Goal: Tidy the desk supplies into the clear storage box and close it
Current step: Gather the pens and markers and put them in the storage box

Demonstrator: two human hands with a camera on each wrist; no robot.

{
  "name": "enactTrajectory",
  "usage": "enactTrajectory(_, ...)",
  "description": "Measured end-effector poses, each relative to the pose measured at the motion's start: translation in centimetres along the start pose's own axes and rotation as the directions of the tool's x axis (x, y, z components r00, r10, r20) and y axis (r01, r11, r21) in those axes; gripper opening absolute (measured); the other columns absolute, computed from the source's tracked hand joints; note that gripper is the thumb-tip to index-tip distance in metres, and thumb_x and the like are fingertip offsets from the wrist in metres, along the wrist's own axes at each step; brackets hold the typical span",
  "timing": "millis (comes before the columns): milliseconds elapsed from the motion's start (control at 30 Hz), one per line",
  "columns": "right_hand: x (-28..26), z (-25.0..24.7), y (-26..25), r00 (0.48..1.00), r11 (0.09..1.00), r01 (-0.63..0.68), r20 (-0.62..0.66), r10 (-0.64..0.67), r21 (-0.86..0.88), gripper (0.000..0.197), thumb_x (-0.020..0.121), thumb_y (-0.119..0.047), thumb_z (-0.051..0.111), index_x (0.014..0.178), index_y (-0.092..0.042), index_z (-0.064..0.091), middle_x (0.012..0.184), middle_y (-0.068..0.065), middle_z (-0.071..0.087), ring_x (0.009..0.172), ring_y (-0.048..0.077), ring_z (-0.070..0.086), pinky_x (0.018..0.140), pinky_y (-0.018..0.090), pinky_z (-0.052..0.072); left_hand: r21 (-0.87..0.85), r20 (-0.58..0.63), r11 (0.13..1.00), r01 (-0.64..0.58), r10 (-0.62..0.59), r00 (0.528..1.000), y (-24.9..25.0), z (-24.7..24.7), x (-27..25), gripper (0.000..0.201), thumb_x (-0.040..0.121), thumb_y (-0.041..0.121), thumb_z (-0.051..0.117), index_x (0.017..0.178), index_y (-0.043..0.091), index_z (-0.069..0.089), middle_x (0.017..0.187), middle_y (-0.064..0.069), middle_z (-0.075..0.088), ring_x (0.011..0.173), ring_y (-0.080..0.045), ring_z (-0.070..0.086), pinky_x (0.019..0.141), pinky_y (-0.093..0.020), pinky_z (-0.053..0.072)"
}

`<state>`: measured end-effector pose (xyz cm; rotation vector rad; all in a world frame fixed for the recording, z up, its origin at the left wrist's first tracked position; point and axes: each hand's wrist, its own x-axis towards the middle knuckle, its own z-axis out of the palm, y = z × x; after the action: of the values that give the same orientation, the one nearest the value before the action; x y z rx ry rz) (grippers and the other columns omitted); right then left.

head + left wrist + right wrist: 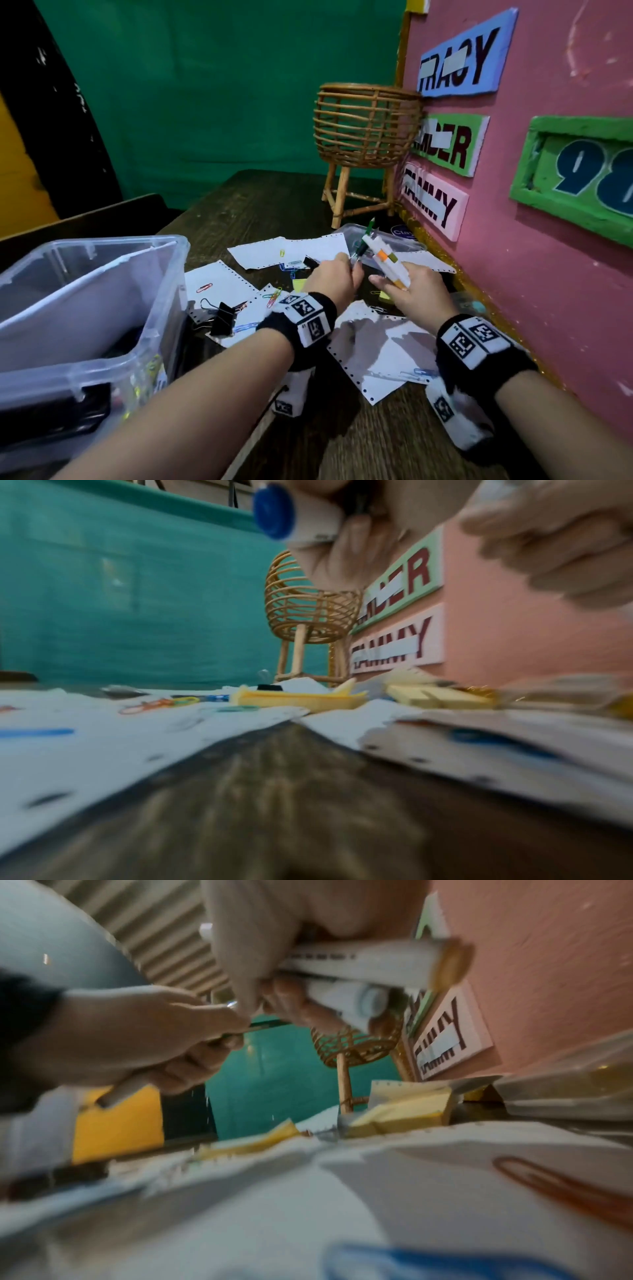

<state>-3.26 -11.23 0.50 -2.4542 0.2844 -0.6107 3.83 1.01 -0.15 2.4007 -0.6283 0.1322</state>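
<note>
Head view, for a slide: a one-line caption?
Both hands, left hand and right hand, gather white markers above scattered paper beside the open clear plastic storage box.

Pink board [534,240] walls the right side. Rattan basket stand [364,137] blocks the far corner. Clear storage box [102,274] fills near left. Bare desk strip [342,445] between forearms.

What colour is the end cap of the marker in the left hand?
Blue, on the white marker held by the left hand; clearest in the left wrist view.
</note>
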Motion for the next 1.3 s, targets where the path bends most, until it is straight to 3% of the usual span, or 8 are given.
enactTrajectory(167,-1.4,-0.6,-1.7,0.970,0.674,-0.214,0.076,0.229,0.707,0.040,0.059,-0.041,0.077,0.072,-0.014,0.051,0.041,-0.006,0.038,0.032,0.009,0.032,0.037,0.020,0.030,-0.355,-0.029,0.912,-0.206,0.210,0.977,1.0,-0.9,-3.6,0.027,0.099,0.030,0.038,0.079,0.013,0.044,0.065,-0.001,0.048,0.061,-0.021,0.043,0.055,-0.029,0.023)
enactTrajectory(300,-2.1,-1.2,-3.0,0.961,0.429,-0.258,0.183,0.207,0.866,0.046,0.048,-0.041,0.078,0.074,-0.010,0.057,0.041,-0.004,0.041,0.027,0.005,0.029,0.030,0.015,0.028,-0.699,0.221,0.715,-0.021,0.244,0.944,1.7,-1.4,-6.0,0.026,0.101,0.027,0.036,0.075,0.023,0.041,0.061,0.003,0.038,0.040,-0.005,0.035,0.038,-0.018,0.029)
enactTrajectory(567,-3.3,-0.3,-6.0,0.956,0.381,-0.210,0.108,0.274,0.900,0.024,0.075,-0.015,0.073,0.065,-0.012,0.052,0.041,0.000,0.051,0.035,0.013,0.049,0.039,0.019,0.043,-0.606,0.338,0.785,0.129,0.108,0.935,1.1,-3.2,-7.7,0.019,0.085,0.013,0.061,0.084,0.025,0.046,0.064,0.004,0.042,0.052,-0.010,0.034,0.043,-0.021,0.029)
enactTrajectory(833,-4.8,2.2,-7.9,0.966,0.557,-0.204,0.072,0.250,0.805,0.022,0.069,-0.011,0.079,0.070,-0.012,0.057,0.055,0.002,0.057,0.048,0.015,0.056,0.044,0.017,0.043,-0.533,0.336,0.828,0.173,0.020,0.942,1.6,-4.1,-8.5,0.030,0.081,-0.011,0.042,0.065,0.014,0.046,0.054,-0.006,0.043,0.033,-0.008,0.038,0.038,-0.017,0.030)
enactTrajectory(1033,-4.4,2.0,-8.0,0.953,0.553,-0.214,0.047,0.301,0.805,0.014,0.074,-0.006,0.070,0.078,-0.010,0.057,0.066,0.007,0.056,0.062,0.020,0.056,0.063,0.032,0.051,-0.557,0.394,0.785,0.270,-0.037,0.918,0.4,-3.8,-8.4,0.039,0.073,-0.004,0.061,0.107,0.008,0.045,0.073,-0.003,0.053,0.063,-0.013,0.051,0.057,-0.025,0.043)
enactTrajectory(1100,-4.2,2.0,-7.9,0.959,0.556,-0.191,0.031,0.283,0.809,0.013,0.075,-0.005,0.069,0.078,-0.011,0.057,0.066,0.004,0.054,0.064,0.019,0.055,0.065,0.032,0.050,-0.555,0.478,0.736,0.388,-0.100,0.873,-0.4,-3.9,-8.2,0.030,0.067,0.005,0.062,0.094,0.010,0.050,0.073,-0.004,0.054,0.059,-0.013,0.053,0.056,-0.024,0.043)
enactTrajectory(1233,-4.4,2.5,-8.2,0.962,0.528,-0.195,0.056,0.267,0.827,0.012,0.076,-0.009,0.070,0.083,-0.010,0.061,0.075,0.006,0.060,0.076,0.021,0.059,0.078,0.038,0.050,-0.556,0.778,0.537,0.635,0.066,0.625,-1.0,-4.4,-8.8,0.015,0.079,-0.006,0.048,0.073,0.003,0.057,0.067,-0.008,0.067,0.057,-0.015,0.070,0.058,-0.024,0.059)
enactTrajectory(1300,-4.7,2.9,-8.5,0.964,0.500,-0.210,0.094,0.247,0.840,0.014,0.074,-0.012,0.073,0.081,-0.014,0.062,0.077,0.005,0.062,0.079,0.021,0.060,0.079,0.037,0.049,-0.600,0.764,0.486,0.635,0.115,0.634,-1.0,-4.2,-8.9,0.022,0.082,-0.013,0.042,0.072,-0.001,0.058,0.061,-0.007,0.070,0.057,-0.013,0.070,0.062,-0.020,0.060)
